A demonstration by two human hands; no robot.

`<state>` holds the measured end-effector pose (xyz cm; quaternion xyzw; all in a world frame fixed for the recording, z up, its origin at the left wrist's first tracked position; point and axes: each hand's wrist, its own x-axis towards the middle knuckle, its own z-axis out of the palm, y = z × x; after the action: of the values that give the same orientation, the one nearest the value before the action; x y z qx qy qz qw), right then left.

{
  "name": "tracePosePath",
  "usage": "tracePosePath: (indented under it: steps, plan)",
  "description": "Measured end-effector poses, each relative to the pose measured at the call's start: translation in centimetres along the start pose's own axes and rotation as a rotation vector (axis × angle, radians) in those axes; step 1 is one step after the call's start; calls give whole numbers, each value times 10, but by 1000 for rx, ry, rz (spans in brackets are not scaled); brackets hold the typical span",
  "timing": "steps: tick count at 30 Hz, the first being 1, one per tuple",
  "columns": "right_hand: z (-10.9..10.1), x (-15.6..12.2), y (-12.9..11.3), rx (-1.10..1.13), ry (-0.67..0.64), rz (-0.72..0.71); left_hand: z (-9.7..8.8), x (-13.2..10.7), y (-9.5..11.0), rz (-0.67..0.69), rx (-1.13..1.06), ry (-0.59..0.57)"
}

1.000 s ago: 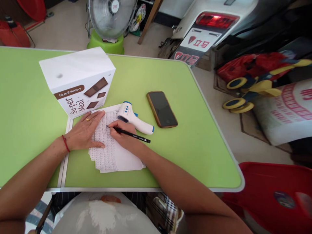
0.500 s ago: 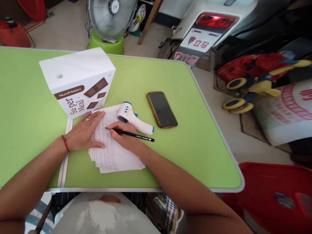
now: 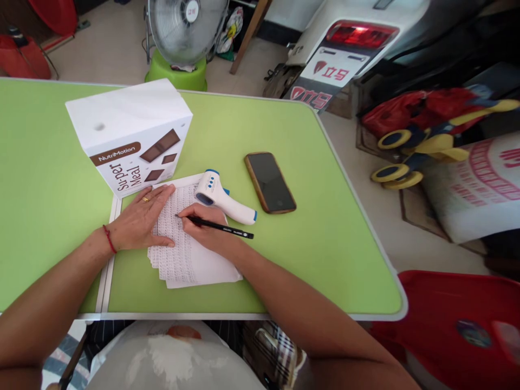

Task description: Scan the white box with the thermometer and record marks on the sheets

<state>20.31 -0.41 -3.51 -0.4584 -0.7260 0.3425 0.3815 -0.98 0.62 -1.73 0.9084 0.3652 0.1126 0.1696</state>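
My right hand (image 3: 205, 230) is closed around a black pen (image 3: 221, 226), its tip at the written lines on a stack of paper sheets (image 3: 211, 268). Rows of small handwriting cover the left part of the top sheet. Spread flat, my left hand (image 3: 140, 219) presses on the left edge of the sheets, thumb apart from the fingers. A white and blue infrared thermometer (image 3: 225, 203) lies across the upper right part of the paper, just beyond my right hand. Behind my left hand stands a white NutriMotion box (image 3: 134, 135), close to the fingertips.
A smartphone (image 3: 271, 182) in a brown case lies to the right on the green table (image 3: 325, 254). Past the table's far edge, a fan (image 3: 184, 27) rests on a green stool (image 3: 176, 73). A red chair (image 3: 450, 319) is at the lower right.
The pen has tilted slightly and its rear end has shifted a little left and down. My left hand, the paper and the thermometer stay where they were.
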Motion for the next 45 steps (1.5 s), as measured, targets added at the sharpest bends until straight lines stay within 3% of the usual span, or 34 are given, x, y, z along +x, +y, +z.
tracePosePath:
  steps: [8, 14, 22, 45]
  plan:
    - [-1, -1, -1, 23, -10, 3, 0, 0, 0, 10, 13, 1]
    - [0, 2, -2, 9, 86, 43, 1, 0, -1, 11, 24, 4]
    - [-5, 1, -3, 36, -3, 44, -1, 0, -1, 11, 36, 11]
    - [-5, 3, -7, -47, 51, 99, -2, 0, 0, 0, -8, -4]
